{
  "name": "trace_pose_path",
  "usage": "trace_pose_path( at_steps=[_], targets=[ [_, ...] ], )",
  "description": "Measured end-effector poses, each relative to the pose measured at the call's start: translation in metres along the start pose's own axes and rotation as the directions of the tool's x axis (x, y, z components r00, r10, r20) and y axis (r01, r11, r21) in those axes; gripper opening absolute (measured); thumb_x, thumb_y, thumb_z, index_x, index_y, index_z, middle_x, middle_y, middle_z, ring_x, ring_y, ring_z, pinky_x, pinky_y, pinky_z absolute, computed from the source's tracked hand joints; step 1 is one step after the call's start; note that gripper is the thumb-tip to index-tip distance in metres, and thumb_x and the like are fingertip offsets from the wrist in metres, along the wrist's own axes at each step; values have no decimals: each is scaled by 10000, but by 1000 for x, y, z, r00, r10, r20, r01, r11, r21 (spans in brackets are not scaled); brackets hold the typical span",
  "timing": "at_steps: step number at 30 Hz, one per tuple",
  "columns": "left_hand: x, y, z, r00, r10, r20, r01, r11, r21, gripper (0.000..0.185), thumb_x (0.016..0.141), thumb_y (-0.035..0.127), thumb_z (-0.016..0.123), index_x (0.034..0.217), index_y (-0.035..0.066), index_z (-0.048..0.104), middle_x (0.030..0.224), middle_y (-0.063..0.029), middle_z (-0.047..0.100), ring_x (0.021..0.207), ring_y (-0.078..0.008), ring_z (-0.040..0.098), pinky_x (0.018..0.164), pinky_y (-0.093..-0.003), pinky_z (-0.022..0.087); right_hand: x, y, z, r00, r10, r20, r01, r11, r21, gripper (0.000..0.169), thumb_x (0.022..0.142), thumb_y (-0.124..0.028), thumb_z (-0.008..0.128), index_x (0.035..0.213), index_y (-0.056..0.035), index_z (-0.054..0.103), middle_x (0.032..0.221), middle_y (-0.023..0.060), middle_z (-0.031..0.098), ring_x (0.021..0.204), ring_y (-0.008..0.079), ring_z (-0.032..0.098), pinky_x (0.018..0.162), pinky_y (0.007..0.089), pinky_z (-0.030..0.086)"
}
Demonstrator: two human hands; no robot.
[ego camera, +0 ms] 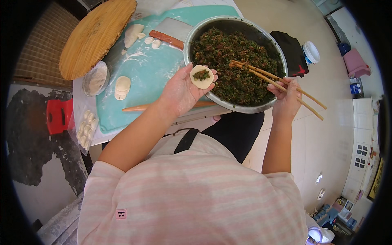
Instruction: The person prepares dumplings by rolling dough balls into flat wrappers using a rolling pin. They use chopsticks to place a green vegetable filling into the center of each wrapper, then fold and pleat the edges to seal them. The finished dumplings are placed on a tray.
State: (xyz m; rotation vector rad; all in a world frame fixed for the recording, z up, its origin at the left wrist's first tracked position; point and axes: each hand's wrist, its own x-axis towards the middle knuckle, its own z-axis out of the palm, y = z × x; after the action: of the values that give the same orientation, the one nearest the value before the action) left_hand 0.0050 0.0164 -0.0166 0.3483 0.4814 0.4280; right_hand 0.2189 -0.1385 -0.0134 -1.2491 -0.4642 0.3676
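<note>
A round dough wrapper (196, 83) lies across the fingers of my left hand (186, 88), palm up. At its centre sits a small heap of chopped green filling (201, 75). In my right hand (286, 98) is a pair of wooden chopsticks (269, 79), their tips touching the filling in a large steel bowl (235, 111). The bowl holds a broad mass of dark green and brown minced filling (239, 82). Flat wrappers (123, 85) are stacked on the teal mat (147, 73). My left forearm passes over a wooden rolling pin (134, 108), hiding its middle.
A cleaver (167, 38) lies partly behind the bowl, near dough pieces (133, 35). At left are a round wooden board (98, 36), a bowl of flour (95, 79) and a bag of shaped dumplings (87, 128). A red stool (59, 116) stands beyond the table edge.
</note>
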Motion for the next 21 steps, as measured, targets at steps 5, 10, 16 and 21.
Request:
trace_pose_path(
  at_steps=[5,10,16,21],
  targets=[
    [3,-3,-3,999,-13,30,13,1000,9,447,981,297,206,1220,-32,392,1218,-203,479,1103,-301,506,913,-391,457,-1,-6,-3,1000,2,24,-4,995,102,325,939,-286,434,906,26,517,737,116,543,601,226,599,610,350,555],
    [-2,-6,8,999,-32,25,32,999,5,434,980,290,212,1240,-15,378,1240,-192,466,1117,-297,500,933,-402,445,-30,-26,17,978,-92,186,61,984,168,303,947,-266,413,915,20,510,732,125,557,604,235,598,594,348,548],
    [-6,-3,10,996,-22,83,26,999,-46,453,975,307,212,1285,9,354,1264,-176,455,1128,-292,497,934,-400,445,-41,-28,23,896,-251,365,235,968,91,288,953,-251,400,1006,5,522,833,136,567,744,224,598,632,356,547],
    [-4,-6,2,979,-43,201,67,991,-112,475,972,319,207,1300,2,344,1265,-189,452,1124,-294,500,936,-388,448,-38,-31,23,884,-295,364,235,951,200,270,953,-213,392,991,21,522,840,147,559,711,222,600,633,358,552]
  ],
)
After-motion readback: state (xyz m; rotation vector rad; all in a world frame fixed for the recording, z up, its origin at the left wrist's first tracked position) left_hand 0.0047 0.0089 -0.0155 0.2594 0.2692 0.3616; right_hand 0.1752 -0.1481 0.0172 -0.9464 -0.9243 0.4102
